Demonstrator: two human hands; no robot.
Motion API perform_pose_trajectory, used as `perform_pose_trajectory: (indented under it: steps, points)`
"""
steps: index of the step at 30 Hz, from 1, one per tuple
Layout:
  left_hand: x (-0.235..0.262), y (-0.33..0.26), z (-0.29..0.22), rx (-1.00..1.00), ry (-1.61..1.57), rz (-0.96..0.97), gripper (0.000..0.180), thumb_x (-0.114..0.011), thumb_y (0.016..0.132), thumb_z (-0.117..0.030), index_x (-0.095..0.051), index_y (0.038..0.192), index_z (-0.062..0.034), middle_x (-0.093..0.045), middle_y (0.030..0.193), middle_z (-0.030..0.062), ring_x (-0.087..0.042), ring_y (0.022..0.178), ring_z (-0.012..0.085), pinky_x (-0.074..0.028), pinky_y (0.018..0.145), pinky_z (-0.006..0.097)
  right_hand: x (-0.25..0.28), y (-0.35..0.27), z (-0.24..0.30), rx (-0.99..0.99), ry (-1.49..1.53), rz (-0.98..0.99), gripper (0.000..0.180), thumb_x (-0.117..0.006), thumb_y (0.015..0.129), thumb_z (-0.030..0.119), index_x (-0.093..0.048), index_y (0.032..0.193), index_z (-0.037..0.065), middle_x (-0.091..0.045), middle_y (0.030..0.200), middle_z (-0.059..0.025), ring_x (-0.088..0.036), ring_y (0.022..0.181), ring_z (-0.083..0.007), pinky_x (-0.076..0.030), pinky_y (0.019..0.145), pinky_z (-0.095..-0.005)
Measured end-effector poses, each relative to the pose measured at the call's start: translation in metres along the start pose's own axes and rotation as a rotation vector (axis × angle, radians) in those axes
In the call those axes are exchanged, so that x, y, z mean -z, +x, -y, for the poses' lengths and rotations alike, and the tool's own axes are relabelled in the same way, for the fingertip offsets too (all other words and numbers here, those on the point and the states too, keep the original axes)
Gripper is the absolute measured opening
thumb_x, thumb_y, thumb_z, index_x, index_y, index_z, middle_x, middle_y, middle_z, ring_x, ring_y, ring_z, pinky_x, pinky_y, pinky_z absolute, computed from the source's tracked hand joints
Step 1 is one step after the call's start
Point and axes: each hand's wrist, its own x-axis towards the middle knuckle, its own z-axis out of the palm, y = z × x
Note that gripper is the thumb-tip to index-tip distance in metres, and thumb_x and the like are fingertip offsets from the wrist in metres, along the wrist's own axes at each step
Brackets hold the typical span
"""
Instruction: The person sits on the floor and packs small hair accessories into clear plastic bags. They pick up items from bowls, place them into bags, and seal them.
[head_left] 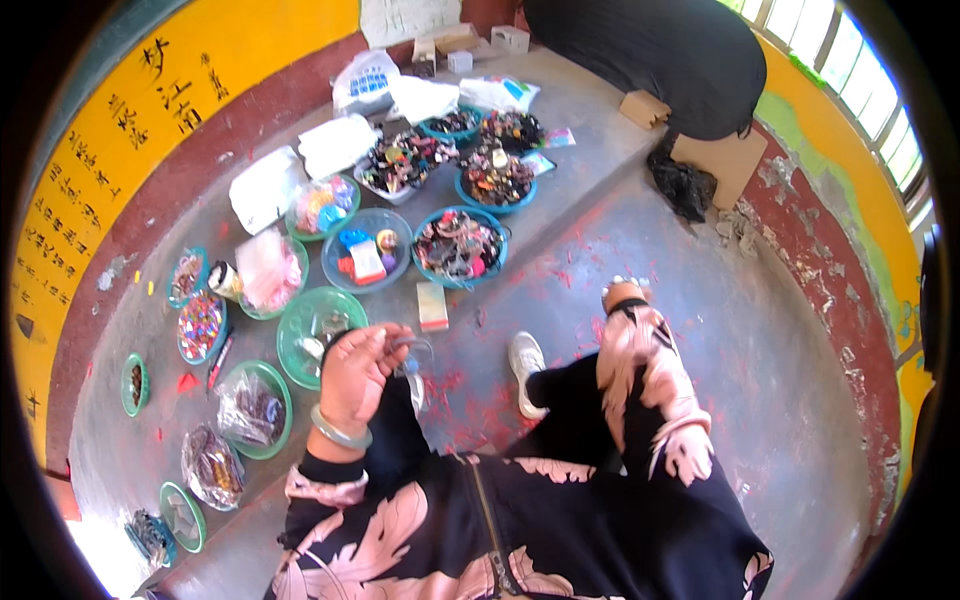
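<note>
the jacket [640, 510] is smooth, satiny cloth, its zip [484, 505] metallic. the bangle [341, 433] is glossy and smooth. the thin loop [429, 350] looks like translucent plastic. a green basin [298, 315] is shiny plastic, the black bag [680, 182] crinkled glossy plastic, the box [643, 109] matt cardboard, the wall [808, 225] flaking, rough paint.

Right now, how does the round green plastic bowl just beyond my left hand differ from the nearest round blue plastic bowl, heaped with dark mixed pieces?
The green bowl holds a few pale pieces, with bare plastic showing; the blue bowl is piled full. Your left hand hides part of the green bowl's edge, while nothing covers the blue bowl's near rim. Both are round and sit on the grey floor.
</note>
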Motion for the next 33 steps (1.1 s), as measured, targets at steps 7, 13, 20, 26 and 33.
perform_pose_trajectory:
  steps: [7,13,20,26,33]
  points:
    - [0.011,-0.012,-0.004,0.011,-0.028,-0.088,0.020,-0.050,0.089,-0.010,-0.058,0.099,0.0046,-0.062,0.099,0.0171,-0.061,0.091,0.0217,-0.050,0.080,0.029,0.058,-0.039,0.064,0.381,0.788,-0.271,0.026,-0.060,0.077,0.016,-0.065,0.101,0.006,-0.067,0.097,-0.0036,-0.062,0.089,-0.0176,-0.049,0.075,-0.0294]
    - [0.008,-0.014,-0.006,-0.001,-0.052,-0.066,0.020,-0.050,0.089,-0.010,-0.058,0.100,0.0044,-0.062,0.098,0.0173,-0.061,0.091,0.0214,-0.049,0.080,0.030,0.120,-0.104,0.090,0.723,1.290,-0.169,0.030,-0.054,0.083,0.004,-0.058,0.112,0.001,-0.064,0.102,-0.0076,-0.059,0.094,-0.0140,-0.047,0.082,-0.0272]
    - [0.018,-0.019,-0.006,-0.006,-0.030,-0.090,0.021,-0.050,0.089,-0.011,-0.058,0.100,0.0050,-0.062,0.099,0.0173,-0.060,0.091,0.0211,-0.050,0.080,0.030,0.120,-0.099,0.088,1.257,1.674,0.015,0.031,-0.051,0.085,0.003,-0.054,0.115,-0.001,-0.063,0.106,-0.0116,-0.060,0.095,-0.0186,-0.047,0.082,-0.0308]
    - [0.012,-0.018,-0.002,0.002,-0.052,-0.071,0.021,-0.049,0.090,-0.011,-0.057,0.100,0.0057,-0.061,0.100,0.0175,-0.060,0.092,0.0216,-0.050,0.082,0.030,0.115,-0.084,0.069,0.229,1.659,-0.285,0.025,-0.052,0.086,0.021,-0.061,0.104,0.006,-0.064,0.084,-0.0118,-0.059,0.065,-0.0154,-0.044,0.055,-0.0269]
    - [0.009,-0.014,0.000,0.025,-0.073,-0.032,0.021,-0.049,0.089,-0.011,-0.057,0.100,0.0054,-0.061,0.101,0.0179,-0.060,0.093,0.0222,-0.049,0.081,0.031,0.112,-0.103,0.125,0.722,2.308,-0.087,0.031,-0.047,0.091,0.030,-0.058,0.098,0.002,-0.049,0.054,-0.0017,-0.035,0.036,-0.0084,-0.029,0.036,-0.0211]
